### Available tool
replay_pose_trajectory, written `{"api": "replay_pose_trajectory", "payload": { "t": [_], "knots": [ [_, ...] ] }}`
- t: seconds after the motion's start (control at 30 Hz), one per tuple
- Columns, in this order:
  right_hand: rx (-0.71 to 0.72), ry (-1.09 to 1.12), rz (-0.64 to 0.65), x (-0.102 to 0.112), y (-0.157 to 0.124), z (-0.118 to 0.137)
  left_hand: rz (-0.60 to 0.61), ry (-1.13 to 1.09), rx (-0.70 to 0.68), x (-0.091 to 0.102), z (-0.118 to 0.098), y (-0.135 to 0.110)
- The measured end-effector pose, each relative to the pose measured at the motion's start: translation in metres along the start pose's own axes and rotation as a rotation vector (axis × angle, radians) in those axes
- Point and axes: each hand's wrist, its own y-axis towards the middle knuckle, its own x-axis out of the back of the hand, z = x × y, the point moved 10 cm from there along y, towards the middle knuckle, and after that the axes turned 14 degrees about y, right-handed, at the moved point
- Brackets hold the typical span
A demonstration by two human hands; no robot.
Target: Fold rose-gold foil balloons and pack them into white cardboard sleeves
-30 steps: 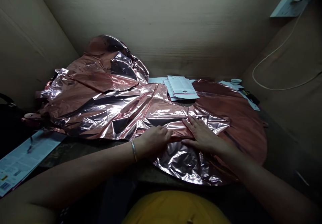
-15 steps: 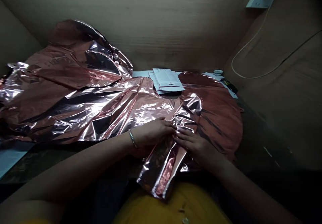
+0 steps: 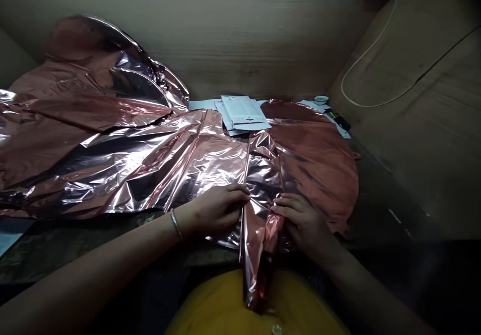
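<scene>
"Rose-gold, you say? What is on your feed?"

"A rose-gold crinkled foil sheet (image 3: 158,164) spread over the dark table (image 3: 75,244). Its near end is gathered into a narrow pleat (image 3: 259,184) that hangs off the edge onto a yellow garment (image 3: 218,310). The left hand (image 3: 218,209) pinches one side of the pleat with its fingers curled tight. The right hand (image 3: 304,219) clamps the other side."

"How would it handle?"

"Light, thin and slippery, I judge, quick to crease and easy to tear. I would take it along the folded edge, on both sides. White printed leaflets (image 3: 244,112) lie beyond it, near the wall."
</scene>
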Motion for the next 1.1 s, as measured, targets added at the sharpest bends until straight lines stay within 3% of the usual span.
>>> {"api": "replay_pose_trajectory", "payload": {
  "t": [0.13, 0.37, 0.47, 0.63, 0.73, 0.83, 0.9, 0.97, 1.03, 1.1],
  "knots": [
    [-0.135, 0.158, -0.078, 0.007, 0.007, -0.009, -0.038, 0.023, 0.06, 0.005, -0.006, -0.001],
    [-0.595, 0.263, -0.176, 0.011, -0.008, -0.056, -0.079, 0.04, 0.384, -0.005, 0.011, -0.002],
    [-0.656, 0.222, -0.21, 0.013, -0.004, -0.06, -0.078, 0.002, 0.465, -0.006, 0.016, 0.0],
    [-0.704, -0.02, -0.141, 0.012, 0.011, -0.055, -0.14, -0.04, 0.66, -0.007, 0.03, -0.006],
    [-0.725, -0.131, -0.084, 0.01, 0.016, -0.058, -0.168, -0.036, 0.697, -0.009, 0.031, -0.008],
    [-0.731, -0.206, -0.024, 0.007, 0.02, -0.061, -0.116, -0.021, 0.737, -0.013, 0.032, -0.009],
    [-0.719, -0.247, 0.003, 0.007, 0.023, -0.061, -0.038, 0.058, 0.74, -0.012, 0.031, -0.007],
    [-0.703, -0.255, 0.025, 0.006, 0.026, -0.059, -0.026, 0.222, 0.697, 0.001, 0.027, -0.002],
    [-0.689, -0.248, 0.04, 0.006, 0.03, -0.057, -0.095, 0.405, 0.517, 0.019, 0.013, 0.011],
    [-0.676, -0.243, 0.052, 0.005, 0.032, -0.054, -0.117, 0.497, 0.206, 0.021, -0.009, 0.024]
  ]
}}
